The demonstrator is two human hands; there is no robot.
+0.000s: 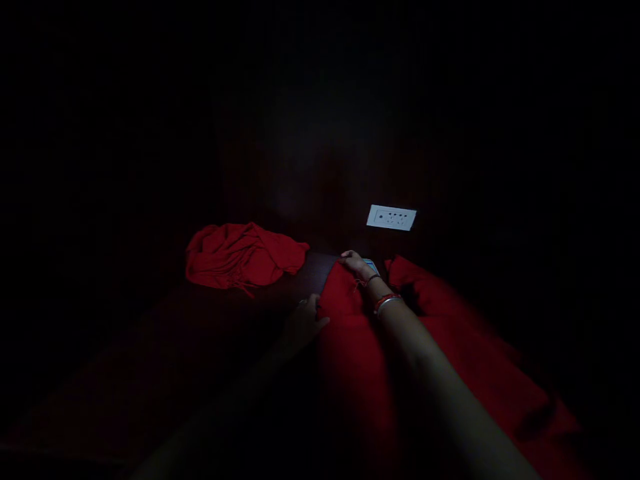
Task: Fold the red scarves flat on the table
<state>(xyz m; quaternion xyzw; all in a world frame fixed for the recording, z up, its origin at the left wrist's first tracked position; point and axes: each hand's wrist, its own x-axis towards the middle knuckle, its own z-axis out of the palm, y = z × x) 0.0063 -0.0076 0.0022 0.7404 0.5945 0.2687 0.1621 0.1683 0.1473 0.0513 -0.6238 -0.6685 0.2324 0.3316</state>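
The scene is very dark. A large red cloth (360,347) lies spread in front of me. My right hand (356,264), with bangles and a thread on the wrist, presses on the cloth's far corner, next to a small pale object (371,265) that I cannot identify. My left hand (303,327) rests at the cloth's left edge with fingers on the fabric; its grip is hard to make out in the dark. A second red cloth (240,257) lies crumpled in a heap to the far left.
A white switch-and-socket plate (391,217) shows on the dark wall behind. The dark surface (310,273) under the cloths is barely visible. Everything else is in blackness.
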